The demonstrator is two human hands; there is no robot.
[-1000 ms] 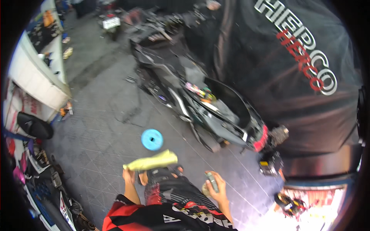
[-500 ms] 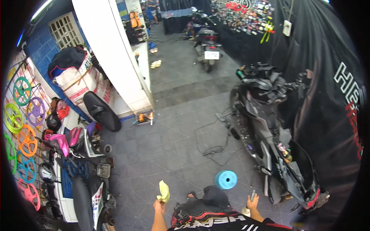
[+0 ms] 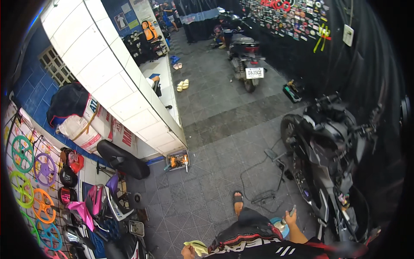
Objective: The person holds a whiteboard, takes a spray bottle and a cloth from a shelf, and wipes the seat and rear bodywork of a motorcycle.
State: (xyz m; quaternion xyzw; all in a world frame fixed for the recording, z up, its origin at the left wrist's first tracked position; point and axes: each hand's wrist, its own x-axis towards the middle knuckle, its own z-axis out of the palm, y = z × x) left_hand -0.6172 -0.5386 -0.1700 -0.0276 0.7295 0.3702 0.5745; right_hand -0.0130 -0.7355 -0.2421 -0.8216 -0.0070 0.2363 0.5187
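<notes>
Cloth [image 3: 198, 249], yellow and crumpled, hangs at six o'clock, the left hand [image 3: 188, 251] clamped on its end, the loose length trailing toward four. Between four and five o'clock, the right hand [image 3: 292, 219] is closed around a slim grey object [image 3: 293, 210], its long axis pointing to one. Near three, a scooter [image 3: 325, 168] faces eleven, seemingly partly stripped, its seat well [image 3: 360, 208] uncovered; neither held item touches it, and how much work remains cannot be told.
</notes>
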